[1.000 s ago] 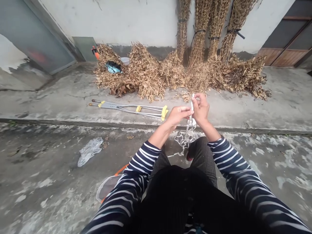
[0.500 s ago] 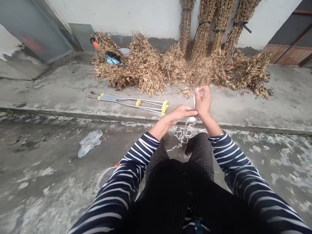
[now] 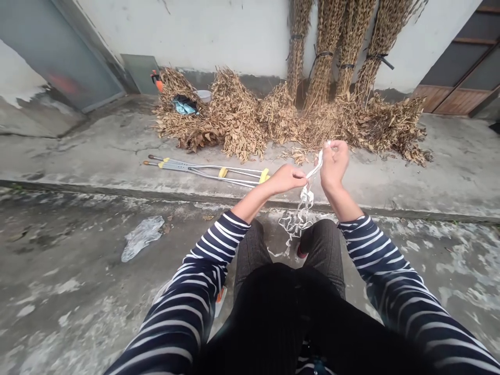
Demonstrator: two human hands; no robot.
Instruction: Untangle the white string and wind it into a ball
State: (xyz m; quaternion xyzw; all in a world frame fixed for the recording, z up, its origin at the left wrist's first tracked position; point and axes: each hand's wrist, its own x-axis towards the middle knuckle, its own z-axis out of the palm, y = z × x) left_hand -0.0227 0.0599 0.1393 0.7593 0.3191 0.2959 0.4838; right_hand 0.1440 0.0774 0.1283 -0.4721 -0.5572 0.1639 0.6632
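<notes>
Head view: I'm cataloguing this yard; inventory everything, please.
Strip: 1, white, centre
Crutches: 2, grey and yellow, ledge
Stalk bundles: 4, brown, wall
Plant heaps: several, tan, along wall
Container: 1, pale, behind heaps
Crumpled item: 1, blue, on heaps
Small object: 1, orange, beside heaps
Plastic: 1, clear, ground
Doors: 2, grey left, brown-framed right
Obscured item: 1, orange, lower middle
Trousers: 1, grey, below
Sleeves: 2, navy striped, foreground
Left grip, right grip: 2, bare, on strip

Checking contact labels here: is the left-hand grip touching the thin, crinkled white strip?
Touching. The head view shows the left-hand grip pinching the crinkled white strip where it bends downward.
</notes>
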